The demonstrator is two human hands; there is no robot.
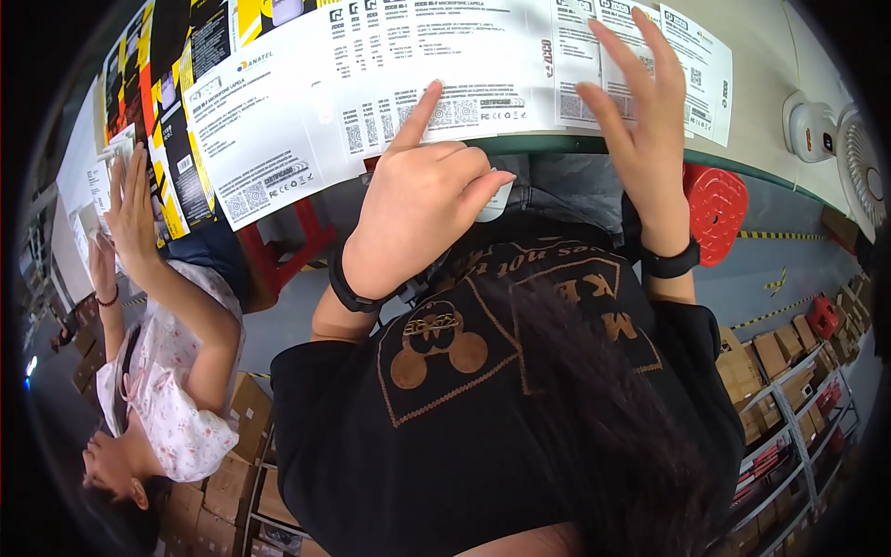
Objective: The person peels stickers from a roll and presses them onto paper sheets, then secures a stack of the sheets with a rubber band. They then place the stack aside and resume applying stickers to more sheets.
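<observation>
Lying flat along the edge of the worktop [594, 145], a run of white printed sheets [464, 74] overlaps like shingles — each one carries blocks of small black print and square codes. The left hand [422, 209] is over the middle of that run, its index finger stretched out and the tip pressed on a sheet, while the other fingers [469, 172] are curled loosely into the palm and grip nothing. The right hand [640, 121] stands just beside it, farther along the row; its fingers are spread wide and straight, the tips resting on or just above the sheets near the far end, with nothing held. Each wrist carries a black band. Below the hands, the person's black shirt with a bronze-coloured print fills the lower middle of the view.

Beyond the white sheets, toward the left, lie black-and-yellow printed cards [172, 102] on the same surface. A second person in a pale flowered top [176, 390] sits there, both of their hands raised onto sheets at that end. Under the worktop stand a red stool [716, 209] and a red frame. A small white fan [840, 148] sits at the right — and brown cardboard boxes [770, 357] fill metal shelves below it.
</observation>
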